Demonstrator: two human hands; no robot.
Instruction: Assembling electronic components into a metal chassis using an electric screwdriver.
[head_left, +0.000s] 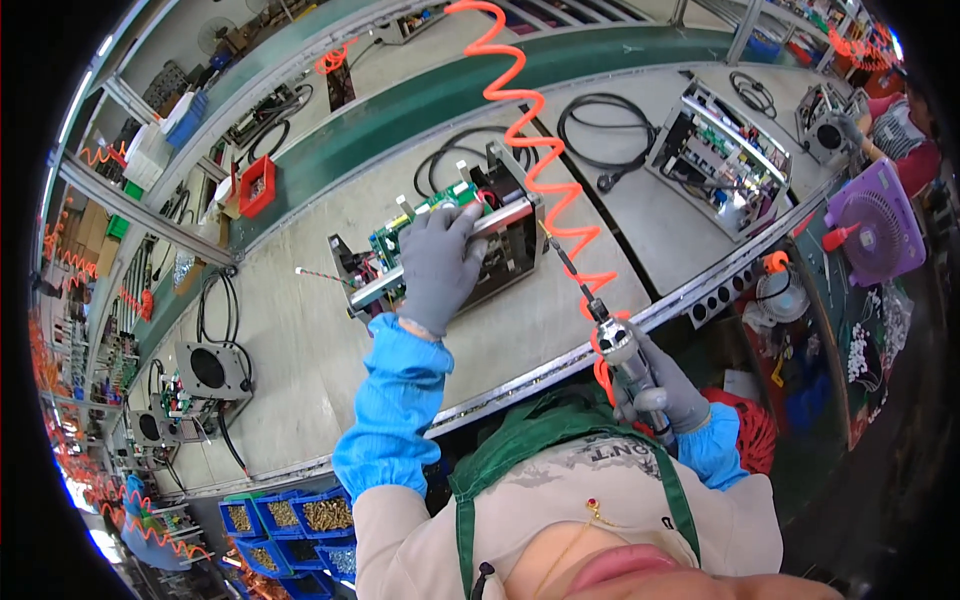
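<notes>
A metal machine chassis (515, 250) with a green circuit board (432, 212) and loose wires lies on the bench in front of me. My left hand (440, 262), in a grey glove, is closed over the light metal bar along its top. To the right, my right hand (672, 385), also gloved, grips a silver air screwdriver (620, 348). Its long thin bit points up and left, with the tip beside the chassis's right end. A coiled orange air hose (520, 110) hangs down past the bit toward the tool.
A second open chassis (722, 165) and black power cables (605, 130) lie at the right. Left stand units with round fans (207, 370) and a red bin (257, 187). Blue bins of screws (328, 515) sit below the bench edge. Another person (905, 140) works far right, near a purple fan (876, 225).
</notes>
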